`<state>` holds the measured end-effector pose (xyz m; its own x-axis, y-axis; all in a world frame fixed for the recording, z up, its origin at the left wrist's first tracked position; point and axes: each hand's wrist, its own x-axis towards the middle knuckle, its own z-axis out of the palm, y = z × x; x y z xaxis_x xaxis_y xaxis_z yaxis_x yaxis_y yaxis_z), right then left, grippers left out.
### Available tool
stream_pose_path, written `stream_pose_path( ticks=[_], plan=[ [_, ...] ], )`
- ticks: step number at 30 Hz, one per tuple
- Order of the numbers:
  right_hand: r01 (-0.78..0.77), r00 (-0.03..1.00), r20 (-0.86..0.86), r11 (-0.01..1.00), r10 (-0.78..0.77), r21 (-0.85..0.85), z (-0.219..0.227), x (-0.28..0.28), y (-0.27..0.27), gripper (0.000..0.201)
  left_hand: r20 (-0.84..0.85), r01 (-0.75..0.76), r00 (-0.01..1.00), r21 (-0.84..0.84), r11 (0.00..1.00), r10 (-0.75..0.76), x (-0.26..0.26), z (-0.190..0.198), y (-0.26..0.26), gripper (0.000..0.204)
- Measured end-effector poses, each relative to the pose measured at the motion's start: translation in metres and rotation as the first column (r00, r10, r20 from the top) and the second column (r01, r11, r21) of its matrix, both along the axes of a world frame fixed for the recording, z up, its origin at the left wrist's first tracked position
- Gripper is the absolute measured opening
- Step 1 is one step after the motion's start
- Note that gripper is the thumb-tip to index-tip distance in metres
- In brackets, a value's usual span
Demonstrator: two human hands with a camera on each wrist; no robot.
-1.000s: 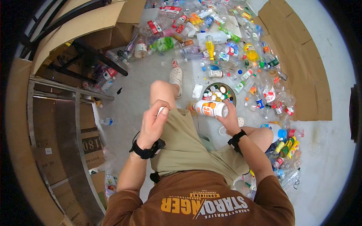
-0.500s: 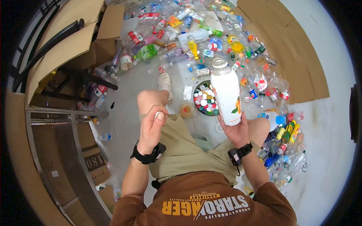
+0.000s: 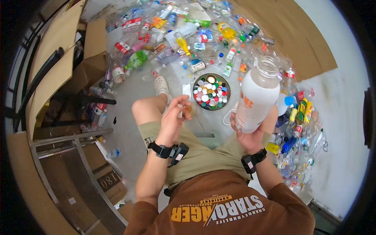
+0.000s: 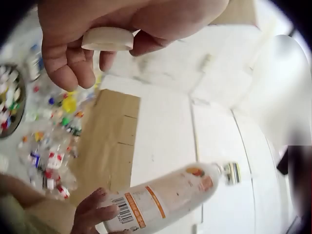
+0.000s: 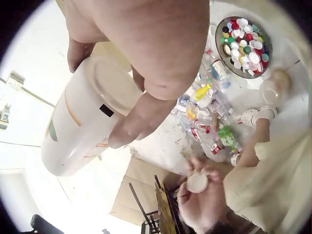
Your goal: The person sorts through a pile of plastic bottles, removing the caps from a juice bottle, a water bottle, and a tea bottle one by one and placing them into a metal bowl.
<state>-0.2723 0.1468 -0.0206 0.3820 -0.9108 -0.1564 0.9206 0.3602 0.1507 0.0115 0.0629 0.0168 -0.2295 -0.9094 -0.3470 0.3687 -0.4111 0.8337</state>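
Note:
My right hand (image 3: pixel 250 135) grips the base of a white plastic bottle (image 3: pixel 256 98) with orange print, held upright and tilted slightly right, its mouth uncapped. The right wrist view shows that bottle's round bottom (image 5: pixel 92 117) cupped in my fingers. Above my left knee, my left hand (image 3: pixel 181 109) pinches a white cap (image 4: pixel 107 39) between thumb and fingers. A round bowl of mixed coloured caps (image 3: pixel 211 91) sits on the floor just beyond both hands. The bottle (image 4: pixel 165 197) lies below the cap in the left wrist view.
Several plastic bottles (image 3: pixel 188 35) litter the floor ahead, and another heap (image 3: pixel 297 129) lies by my right knee. Cardboard sheets (image 3: pixel 282 35) line the wall on the right. Boxes and a metal rack (image 3: pixel 78 141) stand to the left. A white sandal (image 3: pixel 160 84) is on my foot.
My right hand swung the bottle from lying sideways to upright and carried it to the right. My left hand moved forward with the cap, toward the bowl.

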Motion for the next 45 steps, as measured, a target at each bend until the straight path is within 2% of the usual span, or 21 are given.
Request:
stream_pose_path(
  ticks=[2,5,6,9,13,15,17,18,21,24,27,28,29,30,32,35,37,38,40,43,45],
  plan=[
    [0.043,0.998,-0.043,0.998,-0.046,-0.052,0.007,-0.010,0.010,0.091,-0.286,0.069,0.958,0.233,0.970,0.000,-0.007,-0.051,0.003,0.038],
    [0.194,0.968,-0.176,0.979,-0.182,0.056,0.016,-0.016,0.024,0.093,-0.420,0.144,0.906,0.434,0.889,0.059,-0.027,-0.099,0.006,0.043],
    [0.164,0.980,-0.115,0.986,-0.162,0.011,0.013,-0.019,0.028,0.092,-0.352,0.128,0.934,0.472,0.872,0.054,-0.038,-0.099,0.004,0.047],
    [0.110,0.994,0.010,0.991,-0.109,-0.079,0.003,-0.026,0.040,0.089,-0.358,0.089,0.926,0.517,0.851,0.120,-0.070,-0.099,-0.012,0.053],
    [0.126,0.992,0.034,0.991,-0.125,-0.043,0.004,-0.024,0.048,0.089,-0.506,0.102,0.855,0.374,0.922,0.110,-0.103,-0.074,-0.043,0.068],
    [0.144,0.990,0.016,0.989,-0.143,-0.024,0.006,-0.022,0.050,0.090,-0.280,0.010,0.948,0.500,0.866,0.151,-0.111,-0.072,-0.049,0.067],
    [0.175,0.984,-0.023,0.985,-0.175,-0.004,0.008,-0.022,0.050,0.092,-0.099,-0.048,0.988,0.549,0.835,0.122,-0.107,-0.098,-0.046,0.065],
    [0.173,0.985,-0.021,0.985,-0.174,-0.015,0.007,-0.022,0.051,0.091,-0.124,0.031,0.992,0.470,0.882,0.031,-0.096,-0.114,-0.040,0.059],
    [0.159,0.987,-0.011,0.987,-0.159,-0.007,0.000,-0.023,0.055,0.087,-0.120,0.180,0.982,0.378,0.908,-0.145,-0.072,-0.112,-0.013,0.042],
    [0.097,0.995,0.016,0.993,-0.099,0.065,-0.004,-0.017,0.054,0.082,-0.077,0.350,0.936,0.148,0.925,-0.342,-0.063,-0.064,0.010,0.044],
    [-0.010,0.999,0.044,0.995,0.006,0.097,-0.009,-0.002,0.049,0.077,-0.022,0.465,0.879,-0.182,0.866,-0.476,-0.063,-0.017,0.026,0.058],
    [-0.055,0.998,0.031,0.995,0.053,0.087,-0.011,0.003,0.047,0.075,0.072,0.499,0.862,-0.287,0.817,-0.501,-0.061,-0.006,0.030,0.072],
    [-0.097,0.995,0.016,0.992,0.097,0.077,-0.013,0.009,0.046,0.074,0.109,0.460,0.884,-0.366,0.809,-0.454,-0.064,-0.003,0.033,0.079],
    [-0.156,0.987,-0.033,0.984,0.160,0.084,-0.014,0.017,0.045,0.068,0.194,0.531,0.847,-0.336,0.778,-0.495,-0.059,-0.008,0.038,0.083],
    [-0.219,0.976,0.011,0.974,0.219,0.056,-0.024,0.029,0.047,0.065,0.229,0.653,0.757,-0.264,0.709,-0.612,-0.057,0.009,0.036,0.091],
    [-0.316,0.946,-0.065,0.948,0.317,0.031,-0.021,0.041,0.041,0.062,0.102,0.572,0.820,-0.158,0.805,-0.563,-0.054,0.008,0.043,0.087],
    [-0.382,0.899,-0.198,0.920,0.392,0.087,-0.013,0.041,0.034,0.062,0.100,0.533,0.845,-0.227,0.815,-0.525,-0.053,0.006,0.042,0.089],
    [-0.375,0.844,-0.359,0.917,0.399,0.137,-0.008,0.041,0.030,0.061,0.123,0.505,0.862,-0.267,0.821,-0.491,-0.052,0.001,0.041,0.090],
    [-0.344,0.653,-0.637,0.910,0.409,0.232,0.001,0.039,0.021,0.058,0.164,0.468,0.884,-0.294,0.834,-0.438,-0.052,-0.005,0.038,0.095],
    [-0.039,0.315,-0.934,0.985,0.171,0.167,0.001,0.018,0.010,0.049,0.194,0.396,0.916,-0.295,0.870,-0.352,-0.056,0.010,0.034,0.092],
    [-0.023,0.198,-0.978,0.997,-0.063,-0.069,0.027,0.000,0.001,0.050,0.309,0.413,0.898,-0.346,0.843,-0.313,-0.055,0.011,0.030,0.090]
  ],
)
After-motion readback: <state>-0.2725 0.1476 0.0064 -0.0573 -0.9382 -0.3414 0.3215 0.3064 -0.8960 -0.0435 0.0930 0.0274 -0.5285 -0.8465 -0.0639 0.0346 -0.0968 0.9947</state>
